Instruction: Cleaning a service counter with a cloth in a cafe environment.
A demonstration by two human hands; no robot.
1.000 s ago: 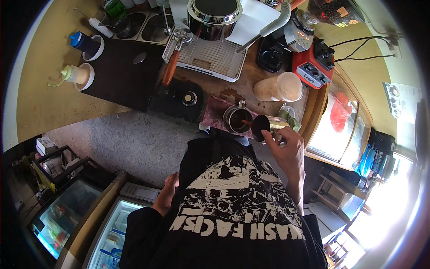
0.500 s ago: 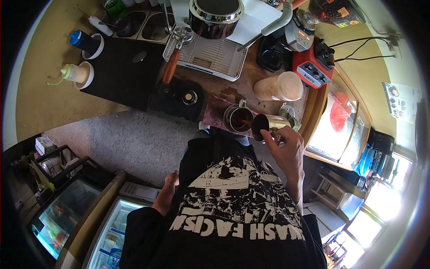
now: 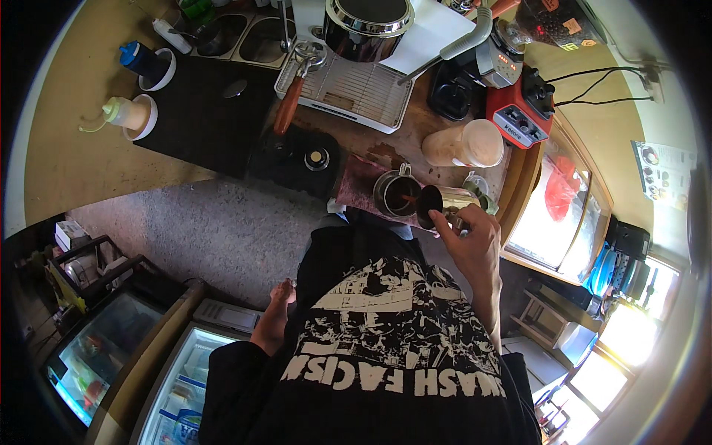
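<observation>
My right hand [image 3: 472,241] is closed on the handle of a shiny metal pitcher [image 3: 459,197], tipped sideways with its dark mouth facing left. A thin reddish-brown stream runs from its mouth into a second metal pitcher [image 3: 383,180]. This one stands upright on a pink cloth [image 3: 354,183] at the counter's front edge, its handle turned away from me. Beside my body, over the floor, my left hand [image 3: 282,291] hangs away from the counter. It touches none of these things, and its fingers are too small and partly turned away to read.
Behind the cloth stand an espresso machine [image 3: 356,93] with a portafilter [image 3: 291,100] on its tray, a tub of pale brown contents [image 3: 463,144] and a red blender base [image 3: 521,119]. Left are a black tamping stand [image 3: 285,156] and squeeze bottles in bowls. An open-topped fridge [image 3: 182,378] sits lower left.
The view has shifted slightly. The right hand keeps the pitcher tipped in nearly the same place, and the brown stream still runs. The left hand stays at the side.
</observation>
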